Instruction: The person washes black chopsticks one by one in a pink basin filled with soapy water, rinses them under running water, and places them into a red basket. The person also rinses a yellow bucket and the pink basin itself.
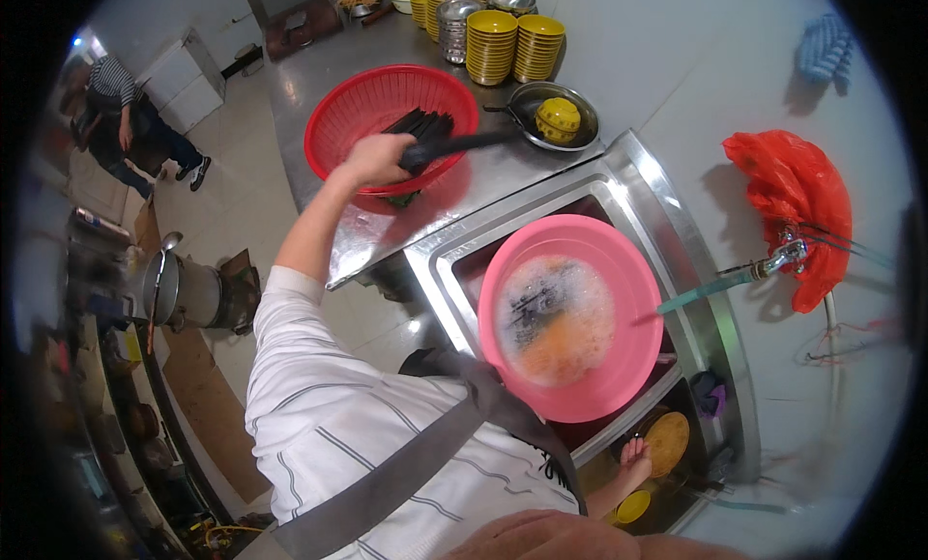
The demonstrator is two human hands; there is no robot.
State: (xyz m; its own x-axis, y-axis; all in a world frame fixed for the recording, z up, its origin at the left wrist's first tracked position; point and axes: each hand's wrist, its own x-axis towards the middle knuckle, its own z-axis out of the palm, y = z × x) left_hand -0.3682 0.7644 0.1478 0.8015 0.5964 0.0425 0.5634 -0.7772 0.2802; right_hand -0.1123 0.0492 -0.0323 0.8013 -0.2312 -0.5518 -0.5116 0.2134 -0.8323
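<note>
My left hand (380, 160) grips a blurred bundle of black sticks (464, 145), apparently chopsticks, over the near rim of a red plastic basket (330, 121). More black chopsticks (428, 123) lie inside the basket. A pink plastic basin (573, 408) rests over the steel sink before me, holding foamy water (558, 328) with dark sticks and something orange in it. My right hand (635, 458) is low at the right, over the second sink bay, fingers partly curled. Beside it are a round brown disc (667, 444) and a yellow bowl (633, 506); whether it holds anything is unclear.
Stacked yellow bowls (491, 49) and metal bowls (454, 31) stand on the steel table (312, 89). Near them sits a metal pan (589, 136) with yellow bowls inside. A green hose (707, 293) reaches over the basin. Behind are a large pot (170, 299) and a person (119, 118).
</note>
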